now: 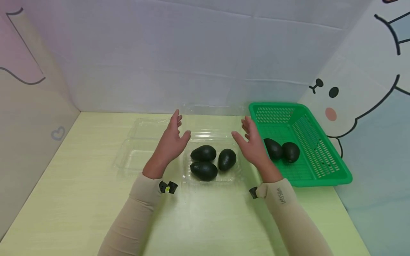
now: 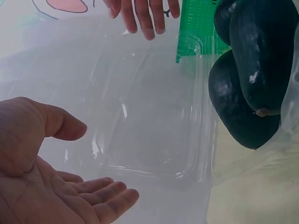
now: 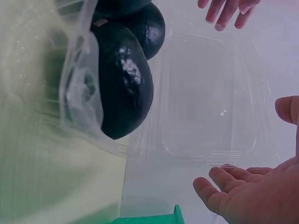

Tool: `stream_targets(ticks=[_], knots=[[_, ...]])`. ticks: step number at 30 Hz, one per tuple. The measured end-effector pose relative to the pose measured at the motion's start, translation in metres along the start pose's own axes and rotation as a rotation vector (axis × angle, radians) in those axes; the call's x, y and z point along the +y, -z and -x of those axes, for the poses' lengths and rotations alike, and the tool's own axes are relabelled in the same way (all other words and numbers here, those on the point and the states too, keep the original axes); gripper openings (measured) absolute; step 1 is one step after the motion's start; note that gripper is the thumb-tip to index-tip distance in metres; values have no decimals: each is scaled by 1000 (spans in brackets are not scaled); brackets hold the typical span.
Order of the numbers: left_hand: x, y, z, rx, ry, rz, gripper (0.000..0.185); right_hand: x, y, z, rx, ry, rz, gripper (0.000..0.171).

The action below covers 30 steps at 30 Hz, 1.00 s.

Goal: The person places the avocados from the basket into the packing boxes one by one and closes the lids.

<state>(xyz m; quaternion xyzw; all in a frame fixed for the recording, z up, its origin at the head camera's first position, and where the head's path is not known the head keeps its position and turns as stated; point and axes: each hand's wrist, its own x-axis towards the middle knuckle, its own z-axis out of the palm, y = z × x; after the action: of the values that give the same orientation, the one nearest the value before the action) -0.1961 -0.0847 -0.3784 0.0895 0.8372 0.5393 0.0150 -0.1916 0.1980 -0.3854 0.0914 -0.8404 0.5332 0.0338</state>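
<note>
Left hand: we see our left hand (image 1: 171,140) with fingers straight and relaxed, palm turned inward, grasping nothing, at 9 o'clock of the clear plastic box (image 1: 211,179).
Right hand: our right hand (image 1: 253,142) mirrors it at 3 o'clock of the box, fingers spread and released, holding nothing.
Lid: the box's clear lid (image 1: 213,110) stands raised at 12 o'clock, between our fingertips; we cannot tell whether either hand touches it.
Box contents: three dark avocados (image 1: 204,153) lie inside the tray, packed close together.
Second box: another clear plastic box (image 1: 137,149) lies open at 9 o'clock, partly behind our left hand.
Basket: a green basket (image 1: 320,156) sits at 3 o'clock, just beside our right hand, with two more avocados (image 1: 290,152) in it.
Surface: everything rests on a pale yellow-green table (image 1: 73,199).
</note>
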Motion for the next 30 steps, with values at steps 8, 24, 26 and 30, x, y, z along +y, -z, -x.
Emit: stream_targets(ticks=[8, 24, 26, 30], knots=[[-3, 3, 1, 2, -57, 22, 80, -9, 4, 5, -11, 8, 19, 76], [-5, 3, 7, -43, -86, 5, 81, -4, 7, 6, -21, 7, 54, 77], [-4, 4, 9, -50, -93, 8, 81, -5, 9, 8, -25, 3, 56, 78], [-5, 4, 14, -65, -109, 18, 83, -6, 12, 11, -30, 10, 62, 78]])
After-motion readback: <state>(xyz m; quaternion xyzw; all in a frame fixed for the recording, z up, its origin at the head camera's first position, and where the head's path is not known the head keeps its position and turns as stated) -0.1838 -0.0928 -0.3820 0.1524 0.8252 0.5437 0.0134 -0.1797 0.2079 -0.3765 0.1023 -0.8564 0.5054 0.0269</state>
